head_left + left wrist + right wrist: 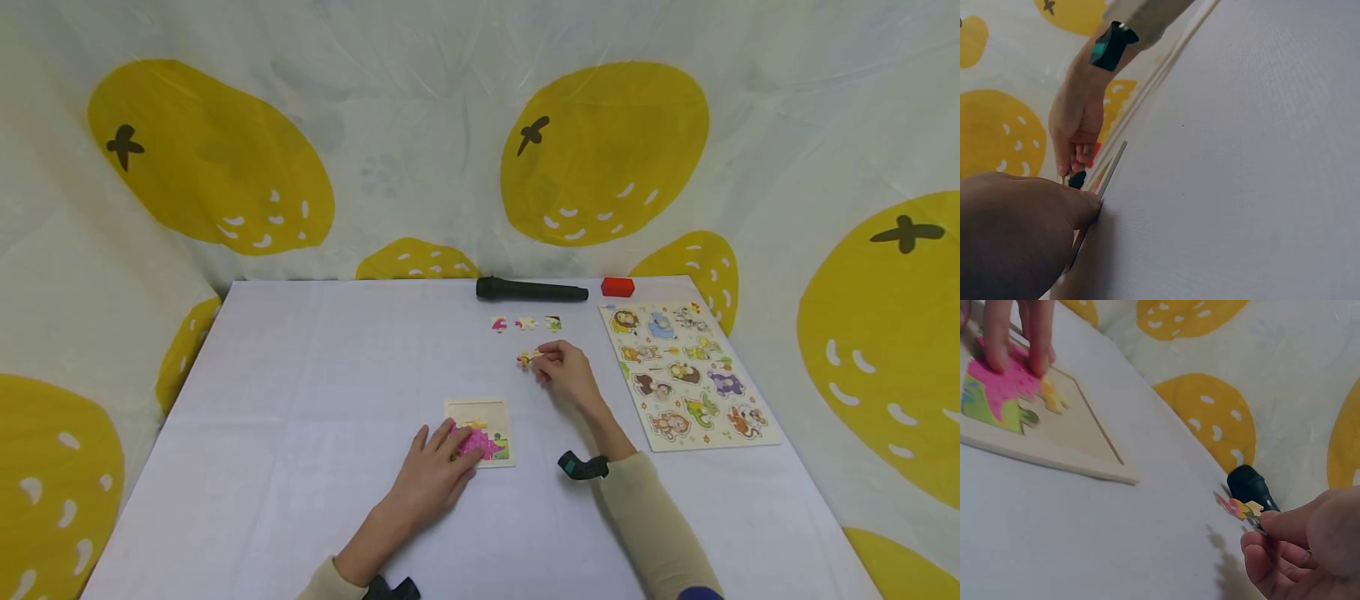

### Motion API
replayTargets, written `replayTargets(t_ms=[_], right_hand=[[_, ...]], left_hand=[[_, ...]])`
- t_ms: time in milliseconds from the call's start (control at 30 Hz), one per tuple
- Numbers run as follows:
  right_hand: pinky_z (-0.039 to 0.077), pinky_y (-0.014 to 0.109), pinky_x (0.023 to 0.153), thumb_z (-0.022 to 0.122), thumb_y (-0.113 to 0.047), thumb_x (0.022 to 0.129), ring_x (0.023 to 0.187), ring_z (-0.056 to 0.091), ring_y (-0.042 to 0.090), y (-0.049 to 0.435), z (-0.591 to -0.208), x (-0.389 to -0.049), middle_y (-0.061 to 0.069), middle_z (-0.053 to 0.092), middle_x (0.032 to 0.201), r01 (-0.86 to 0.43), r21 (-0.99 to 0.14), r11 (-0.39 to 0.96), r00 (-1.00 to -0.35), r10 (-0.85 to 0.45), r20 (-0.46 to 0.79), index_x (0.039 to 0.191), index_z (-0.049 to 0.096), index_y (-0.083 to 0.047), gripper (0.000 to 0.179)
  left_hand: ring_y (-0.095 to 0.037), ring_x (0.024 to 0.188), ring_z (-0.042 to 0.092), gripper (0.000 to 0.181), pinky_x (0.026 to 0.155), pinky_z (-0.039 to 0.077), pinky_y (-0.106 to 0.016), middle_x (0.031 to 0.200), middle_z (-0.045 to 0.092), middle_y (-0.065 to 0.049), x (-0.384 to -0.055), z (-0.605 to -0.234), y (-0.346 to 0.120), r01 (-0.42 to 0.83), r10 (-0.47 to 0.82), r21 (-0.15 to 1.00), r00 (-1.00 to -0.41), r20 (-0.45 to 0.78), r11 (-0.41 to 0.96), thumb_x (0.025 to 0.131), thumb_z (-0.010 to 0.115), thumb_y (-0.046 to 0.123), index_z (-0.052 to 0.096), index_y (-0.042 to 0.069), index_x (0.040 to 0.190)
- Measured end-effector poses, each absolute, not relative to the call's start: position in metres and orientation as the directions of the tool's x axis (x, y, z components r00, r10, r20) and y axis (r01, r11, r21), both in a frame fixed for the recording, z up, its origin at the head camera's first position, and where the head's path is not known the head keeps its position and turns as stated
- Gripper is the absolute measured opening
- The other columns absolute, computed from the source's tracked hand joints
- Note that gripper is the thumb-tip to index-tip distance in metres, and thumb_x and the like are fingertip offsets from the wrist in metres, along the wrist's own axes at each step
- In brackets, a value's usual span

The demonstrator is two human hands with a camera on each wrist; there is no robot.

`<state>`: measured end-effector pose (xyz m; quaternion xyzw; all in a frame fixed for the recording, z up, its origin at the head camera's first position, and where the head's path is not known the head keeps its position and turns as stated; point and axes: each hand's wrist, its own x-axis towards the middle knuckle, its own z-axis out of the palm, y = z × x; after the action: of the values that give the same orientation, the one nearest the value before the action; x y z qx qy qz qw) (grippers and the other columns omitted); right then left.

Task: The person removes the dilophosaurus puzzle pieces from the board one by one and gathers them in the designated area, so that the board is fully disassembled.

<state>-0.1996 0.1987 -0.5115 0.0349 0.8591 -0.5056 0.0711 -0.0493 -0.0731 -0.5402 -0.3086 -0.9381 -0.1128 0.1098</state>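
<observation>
The head camera looks from above and behind the left hand [435, 477] and right hand [566, 372], forward and down, far enough off to span the tabletop [315, 375] and the fruit-print curtain [420, 125] beyond. The left-wrist camera sits close to the left hand, low and tilted, facing across to the right hand. The right-wrist camera, close by the right hand, faces its jigsaw piece [1240, 509], also slanted. Head and right-wrist views share the jigsaw tray's [491, 412] face under the left hand.
</observation>
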Motion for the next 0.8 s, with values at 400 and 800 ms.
replayTargets(t_ms=[400, 800], right_hand=[[0.053, 0.02, 0.057, 0.063, -0.022, 0.099, 0.066, 0.062, 0.015, 0.217, -0.52, -0.226, 0.014, 0.068, 0.096, 0.21, -0.842, 0.497, -0.976, 0.159, -0.15, 0.12, 0.063, -0.004, 0.028], [0.049, 0.018, 0.053, 0.06, -0.028, 0.101, 0.064, 0.059, 0.016, 0.223, -0.524, -0.227, 0.01, 0.064, 0.09, 0.279, -0.8, 0.531, -0.952, 0.263, -0.157, 0.12, 0.064, -0.007, 0.029]], left_hand=[[-0.033, 0.131, 0.053, 0.031, 0.107, 0.041, -0.064, 0.139, 0.061, -0.003, -0.05, -0.542, -0.075, 0.596, 0.529, 0.192, -0.791, 0.307, 0.78, 0.093, 0.068, 0.034, 0.071, 0.028, 0.123], [-0.031, 0.132, 0.054, 0.03, 0.108, 0.041, -0.062, 0.14, 0.061, -0.001, -0.05, -0.543, -0.076, 0.586, 0.526, 0.201, -0.801, 0.286, 0.785, 0.095, 0.067, 0.033, 0.071, 0.029, 0.124]])
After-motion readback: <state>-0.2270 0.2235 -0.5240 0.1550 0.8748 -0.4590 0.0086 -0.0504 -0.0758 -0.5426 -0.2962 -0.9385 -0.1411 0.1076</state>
